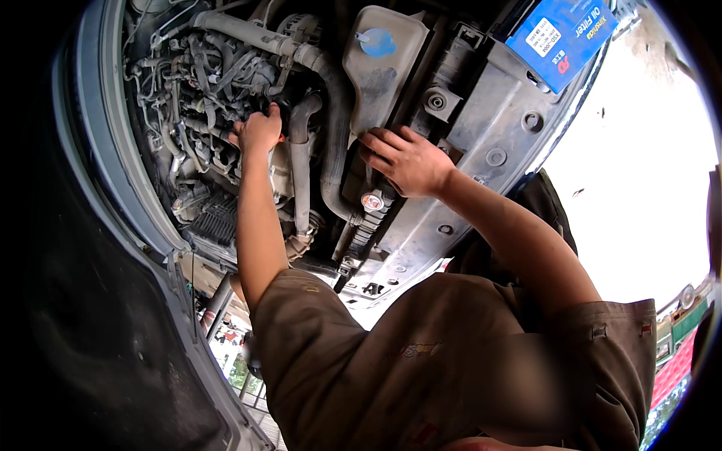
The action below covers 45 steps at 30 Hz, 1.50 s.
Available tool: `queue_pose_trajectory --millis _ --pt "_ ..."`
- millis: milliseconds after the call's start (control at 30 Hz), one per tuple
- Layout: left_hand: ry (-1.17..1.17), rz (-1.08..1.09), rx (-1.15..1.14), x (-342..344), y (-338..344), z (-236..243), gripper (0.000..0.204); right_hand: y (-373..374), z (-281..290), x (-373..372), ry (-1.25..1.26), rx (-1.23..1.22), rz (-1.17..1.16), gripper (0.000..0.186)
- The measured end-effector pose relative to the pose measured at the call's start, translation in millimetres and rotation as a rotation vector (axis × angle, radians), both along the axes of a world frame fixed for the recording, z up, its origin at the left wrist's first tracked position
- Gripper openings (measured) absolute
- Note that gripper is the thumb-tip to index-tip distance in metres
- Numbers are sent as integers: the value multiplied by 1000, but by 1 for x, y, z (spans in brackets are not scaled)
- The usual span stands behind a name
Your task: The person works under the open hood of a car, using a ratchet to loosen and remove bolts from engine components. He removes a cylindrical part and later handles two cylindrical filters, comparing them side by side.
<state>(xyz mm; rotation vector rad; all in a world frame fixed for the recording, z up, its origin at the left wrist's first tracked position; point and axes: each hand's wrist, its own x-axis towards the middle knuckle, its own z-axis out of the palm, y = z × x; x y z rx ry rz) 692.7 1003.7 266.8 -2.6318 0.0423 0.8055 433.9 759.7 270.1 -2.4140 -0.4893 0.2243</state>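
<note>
My left hand [259,131] reaches down among the hoses and wiring of a car engine [218,75]. Its fingers curl downward beside a dark part, with a small orange bit showing next to them; what they grip is hidden. My right hand [412,163] lies with fingers spread and slightly bent at the lower end of a whitish plastic reservoir [380,75] with a blue cap. That hand leans over the radiator [368,233], just above the radiator cap [371,201]. Between my hands run a grey hose [300,180] and a thicker black hose [333,150].
A blue oil filter box [562,41] sits on the grey front panel [481,135] at the upper right. The raised hood [113,301] fills the left side. A black ribbed housing [218,225] lies below my left forearm. Bright ground [624,135] shows at right.
</note>
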Motion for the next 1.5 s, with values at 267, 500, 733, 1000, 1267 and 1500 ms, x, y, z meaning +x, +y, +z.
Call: queue_pose_trajectory --millis 267,500,733,1000,1267,1500 --pt "-105 91 -348 -7 8 5 69 0 -1 1 -53 3 -23 54" --pt "83 -7 2 -1 -11 17 55 2 -1 0 -38 -9 -32 56" --pt "26 8 52 -9 -18 20 58 1 -1 1 -39 -26 -23 54" --pt "-77 25 -253 4 14 -2 67 1 3 2 -6 -41 -10 49" --pt "-33 -23 -7 11 6 -4 70 2 1 0 -25 -42 -30 48" --pt "-98 135 -460 -1 14 -1 73 3 1 0 -33 -48 -22 47"
